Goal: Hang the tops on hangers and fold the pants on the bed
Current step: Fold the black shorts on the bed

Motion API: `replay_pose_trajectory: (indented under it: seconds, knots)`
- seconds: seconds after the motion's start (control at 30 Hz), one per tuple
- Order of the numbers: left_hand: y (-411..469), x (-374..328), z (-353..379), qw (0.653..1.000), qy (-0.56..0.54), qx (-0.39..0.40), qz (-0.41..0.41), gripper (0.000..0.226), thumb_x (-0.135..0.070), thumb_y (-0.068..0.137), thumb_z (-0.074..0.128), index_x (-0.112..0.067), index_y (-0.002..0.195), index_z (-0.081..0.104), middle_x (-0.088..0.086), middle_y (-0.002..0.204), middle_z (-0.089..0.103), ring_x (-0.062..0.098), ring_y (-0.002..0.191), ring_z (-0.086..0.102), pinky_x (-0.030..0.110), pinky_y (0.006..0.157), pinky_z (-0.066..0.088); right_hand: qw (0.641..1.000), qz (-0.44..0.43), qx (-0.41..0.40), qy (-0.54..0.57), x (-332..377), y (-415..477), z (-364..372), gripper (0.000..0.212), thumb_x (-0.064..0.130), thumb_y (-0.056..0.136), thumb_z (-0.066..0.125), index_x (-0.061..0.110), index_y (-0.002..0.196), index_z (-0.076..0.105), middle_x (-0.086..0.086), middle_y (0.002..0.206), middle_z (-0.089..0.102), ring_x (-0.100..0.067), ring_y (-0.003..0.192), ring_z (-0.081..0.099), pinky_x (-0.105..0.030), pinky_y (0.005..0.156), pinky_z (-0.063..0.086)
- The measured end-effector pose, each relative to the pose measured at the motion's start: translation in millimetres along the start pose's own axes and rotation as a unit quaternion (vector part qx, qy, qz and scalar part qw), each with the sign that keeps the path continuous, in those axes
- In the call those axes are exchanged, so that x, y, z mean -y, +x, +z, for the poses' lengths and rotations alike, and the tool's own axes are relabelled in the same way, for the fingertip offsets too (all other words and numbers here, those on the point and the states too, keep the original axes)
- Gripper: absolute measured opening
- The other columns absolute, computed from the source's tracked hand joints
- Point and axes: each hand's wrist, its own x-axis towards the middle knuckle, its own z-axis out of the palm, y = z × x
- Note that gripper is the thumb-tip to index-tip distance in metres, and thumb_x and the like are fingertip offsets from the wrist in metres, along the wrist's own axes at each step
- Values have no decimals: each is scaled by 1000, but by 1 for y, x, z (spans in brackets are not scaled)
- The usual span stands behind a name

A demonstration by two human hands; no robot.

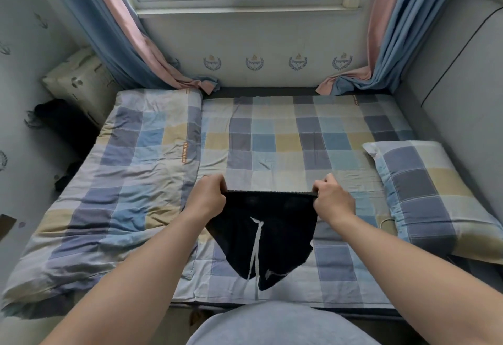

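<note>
A pair of black shorts with a white drawstring hangs in the air over the near middle of the bed. My left hand grips the left end of the waistband. My right hand grips the right end. The waistband is stretched flat between both fists. The legs droop down toward the checked sheet near the bed's front edge. No hangers and no tops show in this view.
A folded checked quilt covers the bed's left half. A checked pillow lies at the right, against a grey padded headboard. Dark clothing sits in the gap at the left wall. Curtains drape onto the bed's far corners below the window.
</note>
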Motion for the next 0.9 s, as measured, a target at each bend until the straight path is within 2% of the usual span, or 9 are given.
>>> replay_pose_trajectory:
  seconds: [0.2,0.27,0.37,0.47,0.53,0.67,0.73,0.8,0.9]
  knots:
    - [-3,40,23,987,-33,11,-156,21,-7,83,49,-24,82,60,3,95,62,29,95,59,40,83,56,990,124,-17,66,-26,3,10,25,1,89,46,20,99,58,-2,104,50,-27,82,50,-32,66,40]
    - [0,43,28,980,-61,19,-190,19,-8,85,49,-20,88,64,6,97,64,31,94,61,42,84,58,941,248,-3,231,-20,4,10,25,2,93,44,16,108,57,-12,116,58,-32,95,58,-39,75,50]
    - [4,42,36,956,-153,10,-251,21,-9,93,48,-8,103,67,16,103,65,33,85,61,39,72,55,855,346,46,384,-15,0,9,22,4,98,36,15,110,51,-13,113,60,-29,95,62,-39,66,48]
    - [0,48,34,914,-226,28,-335,27,-16,101,43,-9,120,61,19,107,60,33,79,62,31,57,47,984,139,15,111,-29,3,7,32,-1,89,42,20,105,60,-9,111,64,-30,88,56,-33,66,43]
    - [5,53,29,894,-266,13,-361,23,-14,100,45,-10,116,61,18,104,56,31,72,59,32,61,54,1000,29,-4,-2,-42,4,2,37,-2,86,45,23,109,60,-3,112,62,-26,84,50,-33,68,39]
    - [9,48,17,887,-311,0,-340,23,-8,97,42,-22,89,60,18,104,53,31,60,61,32,49,55,997,39,-19,58,-43,6,-10,42,-6,84,45,21,113,61,-4,112,63,-25,82,52,-33,67,43]
    - [6,44,16,857,-388,39,-336,26,-6,99,38,-18,100,61,19,102,56,29,60,60,31,44,55,964,93,20,246,-29,6,-16,46,-11,83,39,19,105,66,-8,105,64,-26,71,66,-31,54,51]
    - [4,42,17,810,-479,81,-328,25,0,96,42,-10,111,58,17,107,56,25,74,59,32,50,57,879,154,93,441,-14,4,-18,47,-10,88,33,19,99,67,-9,100,67,-24,60,72,-26,44,50]
    - [-3,39,19,718,-602,89,-338,15,-1,90,55,-6,104,54,13,106,50,23,85,54,34,69,57,782,173,146,580,1,4,-16,30,-7,98,45,14,96,67,-12,94,68,-23,62,69,-28,53,53]
